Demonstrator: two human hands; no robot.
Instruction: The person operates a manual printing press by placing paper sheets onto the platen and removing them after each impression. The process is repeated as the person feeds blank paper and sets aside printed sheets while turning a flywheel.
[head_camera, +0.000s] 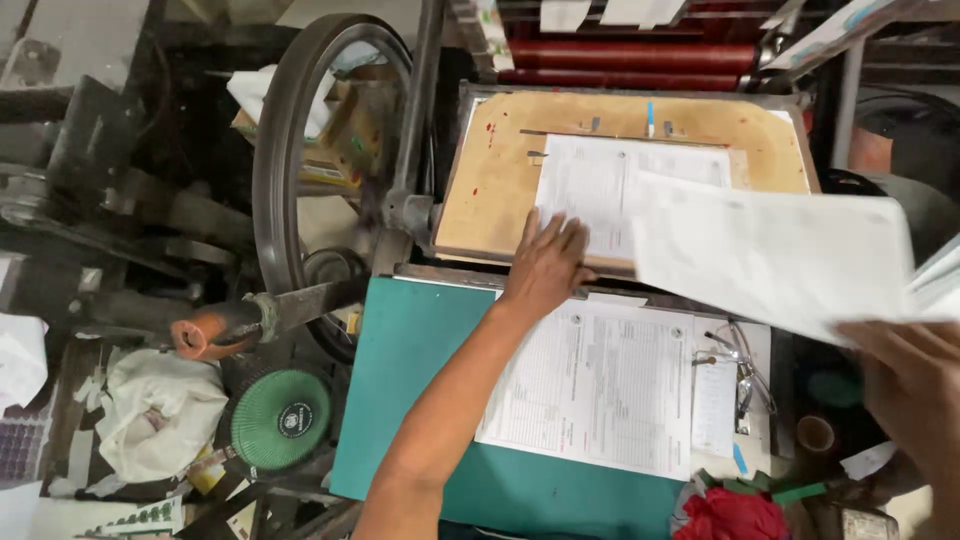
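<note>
Left hand (548, 262) is flat, fingers spread, palm down on the lower left corner of the printed sheet on the platen (600, 185); pressing or sliding it, not pinching. That sheet lies on the tan press bed (490, 190), long axis running away from the person, straight ahead of the left hand. Right hand (915, 385) is at the right edge of view, blurred, raised above the counter; it appears to carry the loose printed sheet (770, 255) by its near right edge, but the grip itself is hidden and smeared, so I can't tell how far the fingers are closed. The loose sheet hangs tilted in the air, its left edge overlapping the right part of the sheet on the platen, long axis roughly left-right. So: left hand is the one already touching the platen sheet, right hand is well off to the right with the airborne one. Below both, a stack of printed forms (600, 385) sits on the green counter (410, 370), just nearer the person than the bed. Flywheel (290, 150) stands left of the bed, apart from both hands.
</note>
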